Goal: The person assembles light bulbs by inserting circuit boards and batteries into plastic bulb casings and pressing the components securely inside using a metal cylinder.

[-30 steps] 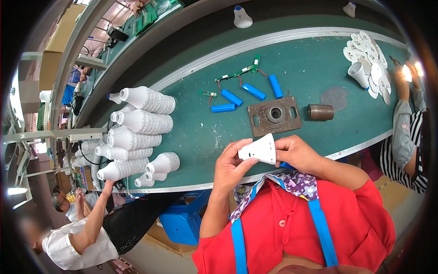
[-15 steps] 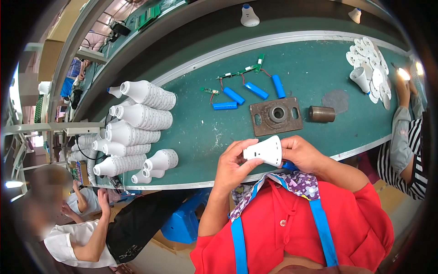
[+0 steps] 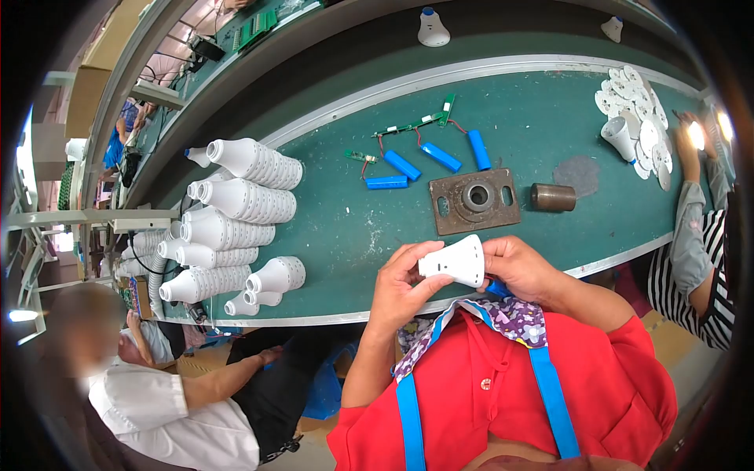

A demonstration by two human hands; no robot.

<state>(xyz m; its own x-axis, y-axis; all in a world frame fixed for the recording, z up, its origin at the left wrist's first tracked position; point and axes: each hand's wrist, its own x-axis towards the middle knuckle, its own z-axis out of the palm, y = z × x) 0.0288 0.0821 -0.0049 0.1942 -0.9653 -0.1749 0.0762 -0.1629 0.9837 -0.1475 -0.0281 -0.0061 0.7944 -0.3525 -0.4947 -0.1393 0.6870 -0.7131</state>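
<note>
The left hand (image 3: pixel 399 284) is gripping a white bulb housing (image 3: pixel 455 262); the right hand (image 3: pixel 520 268) is bordering its wide rim, grip unclear.

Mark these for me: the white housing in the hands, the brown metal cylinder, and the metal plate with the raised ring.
White housing (image 3: pixel 459 261): head view, middle of its side.
Metal cylinder (image 3: pixel 553 197): head view, curved side.
Metal plate (image 3: pixel 476 208): head view, raised ring's near side.

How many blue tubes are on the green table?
4. The leftmost blue tube lies nearest the white stacks; the second just behind it; the third right of that; the fourth rightmost, behind the metal plate. Another blue piece, partly hidden, is by the right hand.
</note>
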